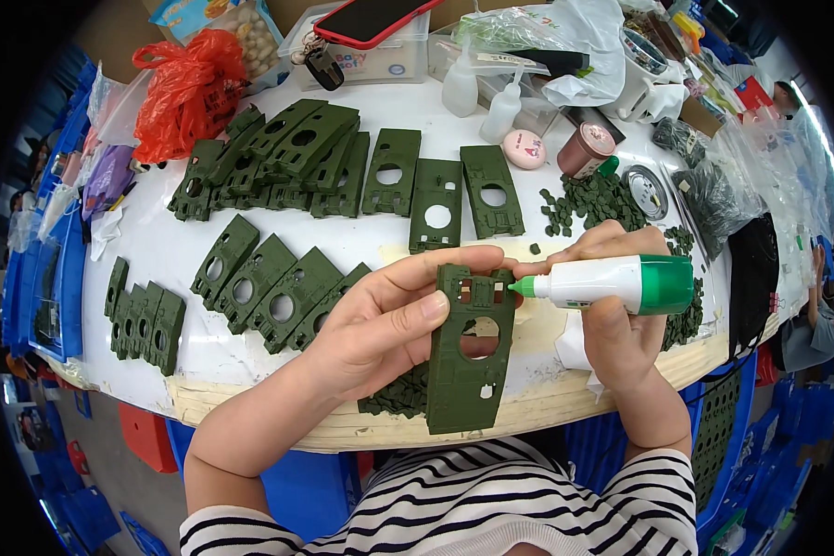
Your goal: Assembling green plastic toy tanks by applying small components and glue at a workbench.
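Observation:
My left hand [389, 310] is closed on a dark green plastic model tank hull plate [465, 389], held upright with its large round hole facing me. In my right hand [616, 343] is a white glue bottle [593, 282] with a green base and a green nozzle. The bottle lies sideways, and its tip meets or nearly meets the plate's upper right edge, beside a small square opening. Below my left wrist, partly hidden by the plate, lies a pile of small green parts [394, 394].
Stacked hull plates [296, 139] fill the back left, with rows of more plates [283, 296] nearer. Loose small green pieces [602, 199] lie at right, beside a pink tin [587, 150]. Squeeze bottles [502, 111], a red bag [190, 93] and a phone [366, 20] line the back.

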### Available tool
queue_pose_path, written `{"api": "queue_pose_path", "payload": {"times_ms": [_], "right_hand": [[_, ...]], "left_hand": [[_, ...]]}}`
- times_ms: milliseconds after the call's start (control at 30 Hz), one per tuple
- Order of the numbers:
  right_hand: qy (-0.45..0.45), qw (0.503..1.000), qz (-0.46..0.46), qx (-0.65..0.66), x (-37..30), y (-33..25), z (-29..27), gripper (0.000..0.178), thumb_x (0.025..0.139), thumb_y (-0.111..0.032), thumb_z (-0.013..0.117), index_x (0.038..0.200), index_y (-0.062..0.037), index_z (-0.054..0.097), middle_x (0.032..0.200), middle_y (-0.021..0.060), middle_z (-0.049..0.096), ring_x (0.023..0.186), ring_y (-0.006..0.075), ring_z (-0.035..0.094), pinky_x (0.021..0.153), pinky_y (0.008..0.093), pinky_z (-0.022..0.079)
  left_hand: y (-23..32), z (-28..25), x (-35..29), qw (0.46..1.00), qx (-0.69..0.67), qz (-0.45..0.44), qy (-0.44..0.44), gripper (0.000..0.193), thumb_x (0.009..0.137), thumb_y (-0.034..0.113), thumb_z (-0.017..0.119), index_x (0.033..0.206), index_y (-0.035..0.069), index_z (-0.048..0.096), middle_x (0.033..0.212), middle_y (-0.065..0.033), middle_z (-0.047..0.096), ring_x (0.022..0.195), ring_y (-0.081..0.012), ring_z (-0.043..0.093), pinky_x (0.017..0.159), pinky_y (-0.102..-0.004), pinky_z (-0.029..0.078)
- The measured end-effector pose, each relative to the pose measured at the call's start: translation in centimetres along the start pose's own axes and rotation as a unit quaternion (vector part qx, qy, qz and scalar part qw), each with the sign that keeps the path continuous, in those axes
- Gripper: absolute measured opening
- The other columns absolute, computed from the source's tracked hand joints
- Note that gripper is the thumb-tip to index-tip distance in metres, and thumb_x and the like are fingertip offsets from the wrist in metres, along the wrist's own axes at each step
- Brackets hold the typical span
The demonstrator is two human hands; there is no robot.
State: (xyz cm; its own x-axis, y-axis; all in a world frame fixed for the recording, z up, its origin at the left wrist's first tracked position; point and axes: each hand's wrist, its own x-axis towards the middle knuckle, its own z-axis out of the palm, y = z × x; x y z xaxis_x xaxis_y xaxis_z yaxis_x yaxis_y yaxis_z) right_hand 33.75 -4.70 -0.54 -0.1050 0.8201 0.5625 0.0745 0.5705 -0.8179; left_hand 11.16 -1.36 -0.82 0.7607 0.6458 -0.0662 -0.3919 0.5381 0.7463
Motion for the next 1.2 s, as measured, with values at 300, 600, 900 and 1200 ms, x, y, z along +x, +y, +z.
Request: {"api": "queue_pose_path", "payload": {"times_ms": [300, 600, 900, 1200], "right_hand": [[-0.006, 1.0, -0.01, -0.026, 0.12, -0.05, -0.08, 0.029, 0.089, -0.023, 0.065, 0.103, 0.0021, 0.059, 0.1, 0.0106, 0.058, 0.088, 0.0213, 0.054, 0.075, 0.0326, 0.043], [-0.007, 1.0, -0.001, -0.026, 0.12, -0.14, -0.04, 0.029, 0.089, -0.024, 0.065, 0.102, 0.0023, 0.06, 0.1, 0.0103, 0.059, 0.088, 0.021, 0.054, 0.075, 0.0327, 0.042], [-0.017, 0.999, 0.046, -0.02, -0.03, -0.16, -0.1, 0.045, 0.093, -0.04, 0.056, 0.108, 0.0004, 0.048, 0.094, 0.01, 0.053, 0.089, 0.0222, 0.06, 0.075, 0.0395, 0.058], [-0.023, 0.998, 0.05, -0.024, -0.17, -0.09, -0.19, 0.044, 0.092, -0.04, 0.057, 0.108, 0.0, 0.048, 0.094, 0.0097, 0.051, 0.089, 0.0252, 0.062, 0.076, 0.0426, 0.059]], "left_hand": [[-0.02, 0.04, 0.11, 1.0, -0.001, 0.007, -0.006, 0.055, 0.094, 0.029, 0.053, 0.139, 0.001, 0.038, 0.138, -0.0214, 0.044, 0.125, -0.0315, 0.048, 0.101, -0.0536, 0.043], [0.04, 0.14, 0.09, 1.0, -0.004, 0.009, -0.004, 0.054, 0.094, 0.028, 0.053, 0.139, 0.0, 0.038, 0.138, -0.0208, 0.044, 0.125, -0.0318, 0.048, 0.101, -0.0546, 0.043], [0.16, -0.12, 0.14, 1.0, -0.011, 0.004, -0.007, 0.057, 0.093, 0.031, 0.055, 0.139, 0.001, 0.037, 0.136, -0.0207, 0.046, 0.124, -0.0303, 0.049, 0.099, -0.0529, 0.045], [0.13, -0.12, 0.18, 1.0, -0.02, 0.004, -0.009, 0.058, 0.093, 0.031, 0.055, 0.139, 0.001, 0.037, 0.136, -0.0208, 0.046, 0.125, -0.0287, 0.048, 0.1, -0.0525, 0.045]]}}
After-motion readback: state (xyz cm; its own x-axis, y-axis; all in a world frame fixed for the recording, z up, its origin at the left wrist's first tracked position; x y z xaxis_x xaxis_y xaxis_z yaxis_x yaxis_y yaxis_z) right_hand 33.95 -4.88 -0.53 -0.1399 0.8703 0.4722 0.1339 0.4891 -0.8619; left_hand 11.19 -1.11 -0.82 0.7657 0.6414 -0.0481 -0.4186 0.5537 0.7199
